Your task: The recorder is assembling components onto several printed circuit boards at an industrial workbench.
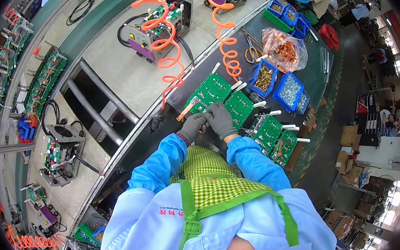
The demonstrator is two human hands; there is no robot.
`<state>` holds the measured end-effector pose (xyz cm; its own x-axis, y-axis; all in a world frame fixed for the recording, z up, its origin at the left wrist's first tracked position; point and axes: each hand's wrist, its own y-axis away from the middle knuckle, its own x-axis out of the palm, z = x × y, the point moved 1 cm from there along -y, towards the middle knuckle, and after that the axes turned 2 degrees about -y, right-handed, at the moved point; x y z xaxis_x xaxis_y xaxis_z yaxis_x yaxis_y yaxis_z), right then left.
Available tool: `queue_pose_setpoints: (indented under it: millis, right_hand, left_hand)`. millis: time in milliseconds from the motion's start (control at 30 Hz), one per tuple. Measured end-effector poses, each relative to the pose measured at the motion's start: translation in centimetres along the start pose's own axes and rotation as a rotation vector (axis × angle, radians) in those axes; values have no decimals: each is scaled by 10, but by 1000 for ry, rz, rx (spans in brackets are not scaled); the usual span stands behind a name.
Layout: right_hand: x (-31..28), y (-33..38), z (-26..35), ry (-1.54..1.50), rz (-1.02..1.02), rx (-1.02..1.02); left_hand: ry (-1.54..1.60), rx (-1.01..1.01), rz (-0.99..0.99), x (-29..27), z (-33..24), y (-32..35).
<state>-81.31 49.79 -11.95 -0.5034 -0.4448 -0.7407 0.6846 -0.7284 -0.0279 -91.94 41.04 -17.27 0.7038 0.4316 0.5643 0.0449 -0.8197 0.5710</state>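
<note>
In grey gloves, my left hand (191,127) and my right hand (221,120) meet at the near edge of a green circuit board (212,88). The fingers of both are bent together at the tips. Whatever lies between them is too small or too hidden to name. By the left hand, a copper strip (185,113) sticks out from the board's left corner. Close to the right hand lies a second green circuit board (238,108) with white posts at its far edge. Two more boards, one circuit board (264,132) and another with copper pieces (284,146), lie to the right.
A blue bin of brass fasteners (263,78) and a blue bin of silver screws (289,91) stand beyond the boards. Past them are scissors (251,53) and a bag of copper parts (284,50). Orange coiled hoses (167,63) hang at left over a line carrying machine units (156,35).
</note>
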Motion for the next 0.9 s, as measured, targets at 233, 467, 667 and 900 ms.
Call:
queue_pose_setpoints:
  millis: [233,467,667,900]
  right_hand:
    - [-8,6,4,53,-32,54]
    - [-6,24,-4,-15,-67,-8]
    - [-5,24,7,20,-166,-28]
    - [-54,101,8,-41,-302,-26]
  left_hand:
    - [-489,332,110,-15,-4,-1]
    - [-782,500,89,-6,-8,7]
    - [-1084,761,206,-8,-16,11]
    - [-1101,607,20,-46,28,3]
